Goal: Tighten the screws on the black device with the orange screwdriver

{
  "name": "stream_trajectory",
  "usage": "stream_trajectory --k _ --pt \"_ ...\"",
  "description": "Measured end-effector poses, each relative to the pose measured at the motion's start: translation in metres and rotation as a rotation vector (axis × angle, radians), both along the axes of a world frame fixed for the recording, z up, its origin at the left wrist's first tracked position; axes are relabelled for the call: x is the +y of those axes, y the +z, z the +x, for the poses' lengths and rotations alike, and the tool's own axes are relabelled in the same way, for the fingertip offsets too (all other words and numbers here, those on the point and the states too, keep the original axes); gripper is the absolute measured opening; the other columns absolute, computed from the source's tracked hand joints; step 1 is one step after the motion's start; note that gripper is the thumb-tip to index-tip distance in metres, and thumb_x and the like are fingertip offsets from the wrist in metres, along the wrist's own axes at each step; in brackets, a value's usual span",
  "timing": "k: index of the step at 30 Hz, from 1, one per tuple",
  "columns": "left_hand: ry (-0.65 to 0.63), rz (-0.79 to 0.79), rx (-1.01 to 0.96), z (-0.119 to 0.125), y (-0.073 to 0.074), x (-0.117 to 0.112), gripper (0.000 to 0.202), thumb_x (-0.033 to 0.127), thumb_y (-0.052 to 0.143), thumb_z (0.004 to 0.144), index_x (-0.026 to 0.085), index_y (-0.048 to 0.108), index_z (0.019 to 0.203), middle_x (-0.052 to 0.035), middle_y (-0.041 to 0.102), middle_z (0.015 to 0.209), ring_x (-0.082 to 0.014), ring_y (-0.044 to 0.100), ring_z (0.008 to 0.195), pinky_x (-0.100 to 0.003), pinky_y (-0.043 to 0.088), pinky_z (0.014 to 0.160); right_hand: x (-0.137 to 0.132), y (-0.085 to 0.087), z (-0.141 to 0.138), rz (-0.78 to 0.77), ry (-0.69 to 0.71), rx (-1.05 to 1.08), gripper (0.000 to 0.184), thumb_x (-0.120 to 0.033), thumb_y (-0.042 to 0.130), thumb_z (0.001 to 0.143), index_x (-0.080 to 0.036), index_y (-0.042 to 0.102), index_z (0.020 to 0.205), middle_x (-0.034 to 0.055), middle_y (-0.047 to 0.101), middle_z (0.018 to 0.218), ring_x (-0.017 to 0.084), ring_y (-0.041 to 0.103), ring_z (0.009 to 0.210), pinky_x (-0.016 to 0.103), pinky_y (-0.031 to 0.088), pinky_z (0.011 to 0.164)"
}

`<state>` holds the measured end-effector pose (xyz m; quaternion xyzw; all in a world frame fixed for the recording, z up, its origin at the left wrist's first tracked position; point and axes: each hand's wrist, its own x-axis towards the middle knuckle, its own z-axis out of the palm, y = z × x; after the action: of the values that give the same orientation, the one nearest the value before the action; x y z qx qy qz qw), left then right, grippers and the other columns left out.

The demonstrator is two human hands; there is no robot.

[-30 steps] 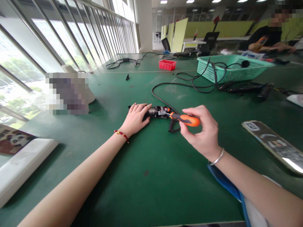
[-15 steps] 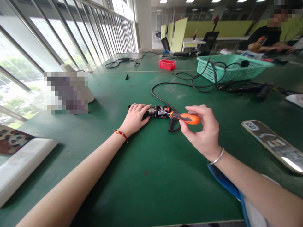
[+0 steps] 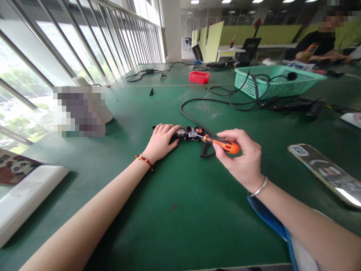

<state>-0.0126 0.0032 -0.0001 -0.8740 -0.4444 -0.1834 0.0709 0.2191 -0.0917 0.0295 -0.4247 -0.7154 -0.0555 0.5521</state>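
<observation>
In front of me on the green table lies a black corded device [image 3: 193, 132], its inner parts and thin wires exposed at the right end. My left hand [image 3: 161, 141] is closed over the left end of the device and hides much of it. Between thumb and fingers, my right hand [image 3: 246, 158] grips a screwdriver [image 3: 222, 144] with an orange and grey handle. The shaft points left, its tip at the exposed parts; exact contact is too small to tell. A black ribbed cord sleeve [image 3: 203, 149] lies just below the device.
A green basket [image 3: 278, 86] and tangled black cable [image 3: 239, 107] are at the back right, with black tools beside them. A small red bin [image 3: 199, 77] stands farther back. To the right lies a phone [image 3: 327, 173]; at left, a white box [image 3: 34, 199]. Another person sits far right.
The handle end of the screwdriver has dropped slightly and turned in my right hand, whose fingers have shifted a little. My left hand and the device stay put.
</observation>
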Motion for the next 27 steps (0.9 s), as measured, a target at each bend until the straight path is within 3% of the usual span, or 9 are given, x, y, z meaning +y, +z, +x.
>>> stream_trajectory --k 4,6,10,12,15,21,24,27 --pt "-0.001 0.007 0.005 -0.0003 -0.0006 0.0005 0.046 0.033 0.044 0.089 0.018 0.047 0.133 -0.0094 0.056 0.126 -0.0257 0.048 0.118 -0.044 0.03 0.11 -0.0004 -0.0021 0.0004 -0.067 -0.043 0.017 0.003 -0.025 0.063 0.078 -0.023 0.062 0.079 -0.0008 0.066 0.069 0.015 0.06 0.063 0.028 0.05 0.062" --pt "0.001 0.008 0.004 -0.0003 -0.0009 0.0007 0.046 0.033 0.044 0.089 0.018 0.047 0.133 -0.0092 0.056 0.126 -0.026 0.048 0.118 -0.044 0.03 0.11 0.0005 -0.0027 0.0007 -0.064 -0.05 0.041 0.012 -0.025 0.064 0.077 -0.022 0.062 0.088 -0.0013 0.063 0.069 0.015 0.059 0.062 0.028 0.05 0.062" --pt "0.0 0.002 -0.006 -0.0003 -0.0013 0.0008 0.046 0.033 0.044 0.089 0.019 0.046 0.133 -0.0094 0.055 0.126 -0.0261 0.047 0.118 -0.045 0.03 0.11 0.0013 -0.0012 0.0 0.043 0.015 0.039 0.032 -0.021 0.065 0.073 -0.022 0.058 0.104 0.003 0.063 0.086 0.017 0.061 0.075 0.03 0.053 0.067" --pt "-0.001 0.002 -0.005 -0.0004 -0.0012 0.0007 0.046 0.033 0.044 0.089 0.02 0.046 0.133 -0.0093 0.055 0.126 -0.026 0.047 0.118 -0.045 0.03 0.11 0.0004 -0.0001 -0.0009 0.05 0.03 0.01 0.026 -0.021 0.065 0.073 -0.022 0.059 0.099 0.0032 0.064 0.085 0.017 0.061 0.074 0.03 0.052 0.066" --pt "-0.001 0.003 -0.006 -0.0003 -0.0009 0.0006 0.046 0.033 0.044 0.089 0.019 0.046 0.133 -0.0095 0.055 0.126 -0.0259 0.047 0.118 -0.045 0.03 0.11 -0.0012 0.0006 -0.0018 -0.025 -0.019 -0.013 0.003 -0.024 0.063 0.077 -0.023 0.061 0.08 -0.0006 0.066 0.071 0.014 0.06 0.062 0.027 0.049 0.06" --pt "-0.006 0.001 -0.011 -0.001 -0.0014 0.0011 0.046 0.033 0.043 0.089 0.02 0.046 0.133 -0.0099 0.055 0.127 -0.0265 0.047 0.118 -0.046 0.03 0.109 -0.0006 -0.0003 -0.0001 -0.117 -0.073 0.082 0.008 -0.025 0.062 0.075 -0.022 0.062 0.083 -0.0026 0.064 0.063 0.013 0.057 0.055 0.025 0.046 0.054" --pt "-0.006 0.007 -0.01 -0.0013 -0.0019 0.0014 0.046 0.034 0.043 0.089 0.019 0.046 0.133 -0.0098 0.055 0.126 -0.0264 0.047 0.118 -0.046 0.03 0.109 -0.0015 0.0008 -0.0001 -0.107 -0.039 0.024 0.003 -0.02 0.059 0.074 -0.022 0.061 0.072 -0.0028 0.064 0.062 0.013 0.056 0.054 0.025 0.044 0.053" --pt "-0.008 0.012 -0.015 -0.0013 -0.002 0.0011 0.046 0.033 0.044 0.089 0.019 0.047 0.133 -0.0101 0.055 0.125 -0.0265 0.047 0.118 -0.046 0.03 0.11 -0.0021 0.0034 0.0011 -0.074 -0.019 -0.044 0.011 -0.019 0.056 0.074 -0.021 0.059 0.064 -0.0032 0.062 0.056 0.012 0.055 0.051 0.025 0.042 0.052"
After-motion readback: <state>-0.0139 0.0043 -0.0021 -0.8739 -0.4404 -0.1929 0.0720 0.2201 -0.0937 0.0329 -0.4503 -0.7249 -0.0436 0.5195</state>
